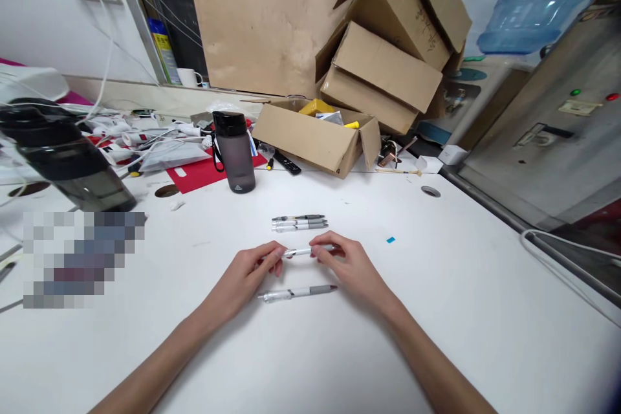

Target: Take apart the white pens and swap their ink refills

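Observation:
Between my two hands a white pen with a grey grip [299,251] lies crosswise, just over the white table. My left hand [252,272] pinches its left end between thumb and fingers. At the other end, my right hand [347,262] closes thumb and fingers around the grey grip, hiding part of it. Nearer to me, a second white and grey pen [298,294] rests on the table with its tip to the right. Beyond my hands several pens [299,224] lie close together in parallel, the farthest one [298,217] darker and clearer than the others.
A dark water bottle [237,155] stands behind the pens, beside an open cardboard box [310,142] and a black remote [287,162]. A larger bottle [63,158] leans at the left. A small blue piece [391,240] lies right of my hands. Cables and clutter line the back.

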`<state>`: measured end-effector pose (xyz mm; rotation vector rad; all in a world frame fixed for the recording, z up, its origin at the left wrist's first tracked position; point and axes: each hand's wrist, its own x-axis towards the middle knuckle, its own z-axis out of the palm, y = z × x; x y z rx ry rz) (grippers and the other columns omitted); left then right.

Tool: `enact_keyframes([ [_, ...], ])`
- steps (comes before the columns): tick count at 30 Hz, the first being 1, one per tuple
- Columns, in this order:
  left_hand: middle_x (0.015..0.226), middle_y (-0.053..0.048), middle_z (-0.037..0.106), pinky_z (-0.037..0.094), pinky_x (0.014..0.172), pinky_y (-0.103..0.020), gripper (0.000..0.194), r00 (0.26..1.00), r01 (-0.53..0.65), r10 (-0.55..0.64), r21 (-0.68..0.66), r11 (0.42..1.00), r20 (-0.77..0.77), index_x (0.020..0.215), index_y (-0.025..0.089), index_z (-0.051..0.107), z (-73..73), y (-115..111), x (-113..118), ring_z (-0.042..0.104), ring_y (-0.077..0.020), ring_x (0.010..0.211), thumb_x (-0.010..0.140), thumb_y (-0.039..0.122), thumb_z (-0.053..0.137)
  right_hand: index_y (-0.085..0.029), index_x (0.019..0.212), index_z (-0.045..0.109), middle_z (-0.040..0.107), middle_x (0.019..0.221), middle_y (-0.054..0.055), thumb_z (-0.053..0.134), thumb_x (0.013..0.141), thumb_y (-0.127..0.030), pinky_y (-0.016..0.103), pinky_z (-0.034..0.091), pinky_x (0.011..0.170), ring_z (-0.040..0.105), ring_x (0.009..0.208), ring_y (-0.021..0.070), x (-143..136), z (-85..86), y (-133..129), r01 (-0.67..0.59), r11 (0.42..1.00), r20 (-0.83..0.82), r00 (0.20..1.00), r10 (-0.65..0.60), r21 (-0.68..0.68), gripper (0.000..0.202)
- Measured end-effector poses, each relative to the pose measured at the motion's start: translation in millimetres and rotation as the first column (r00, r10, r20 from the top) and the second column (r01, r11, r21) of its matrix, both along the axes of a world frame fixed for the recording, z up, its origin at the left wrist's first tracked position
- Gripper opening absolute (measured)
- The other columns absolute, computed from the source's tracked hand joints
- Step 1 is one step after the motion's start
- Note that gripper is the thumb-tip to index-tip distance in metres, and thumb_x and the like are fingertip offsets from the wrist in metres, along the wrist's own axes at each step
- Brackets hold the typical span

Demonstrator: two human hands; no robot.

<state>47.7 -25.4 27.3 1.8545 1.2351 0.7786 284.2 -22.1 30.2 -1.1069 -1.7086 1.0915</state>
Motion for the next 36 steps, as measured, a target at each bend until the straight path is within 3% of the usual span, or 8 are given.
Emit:
enact_keyframes([
  [6,0.063,0.004,0.044,0.031,0.056,-0.026,0.049,1.000,-0.027,0.027,-0.008,1.000,0.008,0.073,0.021,0.056,0.1,-2,2,0.037,-0.0147,0.058,0.102,0.057,0.039,-0.024,0.101,0.071,0.071,0.107,0.003,0.064,0.093,-0.035,0.035,0.049,0.096,0.066,0.103,0.0205,1,-0.7,-3,-0.001,0.995,-0.005,1.000,0.001,0.097,0.015],
  [10,0.062,0.004,0.042,0.030,0.055,-0.025,0.050,0.999,-0.003,0.004,-0.033,0.999,0.042,0.073,0.020,0.058,0.0,-3,4,0.037,-0.0145,0.057,0.101,0.058,0.041,-0.023,0.101,0.071,0.072,0.098,0.004,0.059,0.096,-0.039,0.033,0.053,0.085,0.068,0.092,0.0195,3,2.3,-5,0.021,0.999,-0.006,1.000,-0.021,0.033,0.021],
  [15,0.065,0.004,0.045,0.029,0.052,-0.024,0.049,0.995,0.009,-0.003,-0.052,0.999,0.102,0.076,0.020,0.064,-1.2,-4,5,0.037,-0.0130,0.056,0.101,0.057,0.043,-0.022,0.099,0.070,0.069,0.109,0.005,0.065,0.091,-0.032,0.035,0.050,0.098,0.066,0.104,0.0202,4,2.5,-4,-0.008,0.985,-0.023,1.000,0.012,0.173,0.013],
  [18,0.066,0.003,0.050,0.030,0.051,-0.024,0.050,0.993,0.021,-0.015,-0.054,0.998,0.117,0.075,0.019,0.065,-2.5,-4,5,0.037,-0.0124,0.055,0.099,0.058,0.044,-0.022,0.099,0.069,0.070,0.104,0.004,0.064,0.092,-0.037,0.034,0.054,0.089,0.067,0.095,0.0196,3,0.4,-4,0.019,0.995,-0.039,0.999,-0.015,0.097,0.018],
  [25,0.060,0.003,0.057,0.027,0.048,-0.025,0.056,0.968,0.024,0.020,-0.171,0.985,0.250,0.112,0.017,0.070,-13.0,1,3,0.037,-0.0131,0.049,0.098,0.064,0.042,-0.023,0.100,0.070,0.072,0.106,0.005,0.070,0.088,-0.033,0.038,0.053,0.094,0.068,0.098,0.0207,5,1.4,-3,0.021,0.986,-0.053,0.999,-0.012,0.165,0.016],
  [28,0.055,0.001,0.053,0.030,0.049,-0.026,0.060,0.967,0.035,0.008,-0.164,0.986,0.256,0.080,0.016,0.072,-16.0,5,0,0.036,-0.0127,0.048,0.098,0.064,0.042,-0.022,0.092,0.070,0.072,0.103,0.005,0.069,0.089,-0.030,0.038,0.051,0.097,0.067,0.103,0.0207,7,2.2,-3,-0.012,0.981,-0.071,0.997,0.027,0.195,0.008],
  [31,0.051,0.000,0.049,0.033,0.052,-0.027,0.069,0.973,0.041,-0.010,-0.130,0.991,0.232,0.050,0.018,0.057,-15.4,6,-2,0.038,-0.0128,0.049,0.099,0.064,0.040,-0.022,0.091,0.070,0.072,0.104,0.005,0.068,0.090,-0.029,0.038,0.051,0.097,0.067,0.105,0.0209,7,2.2,-3,-0.040,0.978,-0.086,0.995,0.059,0.206,0.008],
  [36,0.049,-0.001,0.052,0.036,0.058,-0.028,0.065,0.971,0.033,-0.008,-0.102,0.994,0.237,0.054,0.018,0.063,-12.0,5,-1,0.044,-0.0151,0.053,0.100,0.059,0.041,-0.022,0.100,0.069,0.071,0.105,0.005,0.071,0.087,-0.033,0.038,0.053,0.097,0.066,0.103,0.0200,5,1.9,-2,-0.020,0.973,-0.118,0.992,0.049,0.231,0.017],
])
